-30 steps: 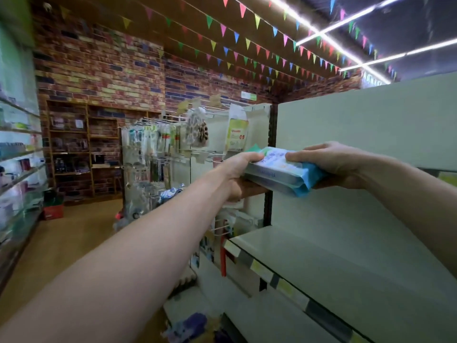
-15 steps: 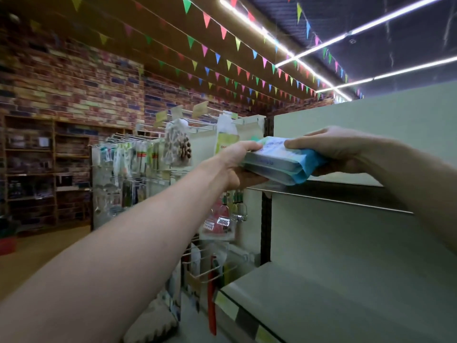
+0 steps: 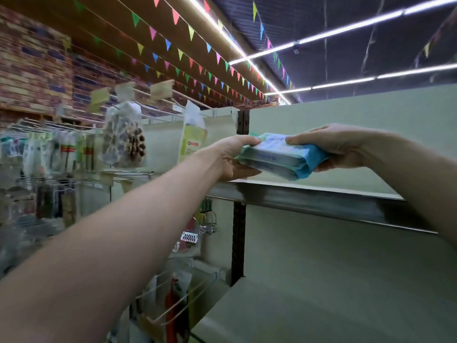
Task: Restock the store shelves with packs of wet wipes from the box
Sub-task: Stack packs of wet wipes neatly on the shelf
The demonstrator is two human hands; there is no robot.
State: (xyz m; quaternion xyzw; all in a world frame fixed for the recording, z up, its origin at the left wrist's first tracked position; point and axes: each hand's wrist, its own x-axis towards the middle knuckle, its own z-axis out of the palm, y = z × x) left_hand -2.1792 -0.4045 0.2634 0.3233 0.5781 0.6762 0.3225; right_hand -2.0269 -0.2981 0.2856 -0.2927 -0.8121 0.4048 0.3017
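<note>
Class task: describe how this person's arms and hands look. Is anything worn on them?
The left arm and right arm are bare, no sleeves in view. The left hand and right hand wear no gloves; no watch, ring or bracelet shows.

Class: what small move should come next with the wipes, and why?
Probably push the wipes packs forward and lower them onto the upper shelf: the left hand and right hand grip them just above its front edge, apparently not yet set down.
</note>
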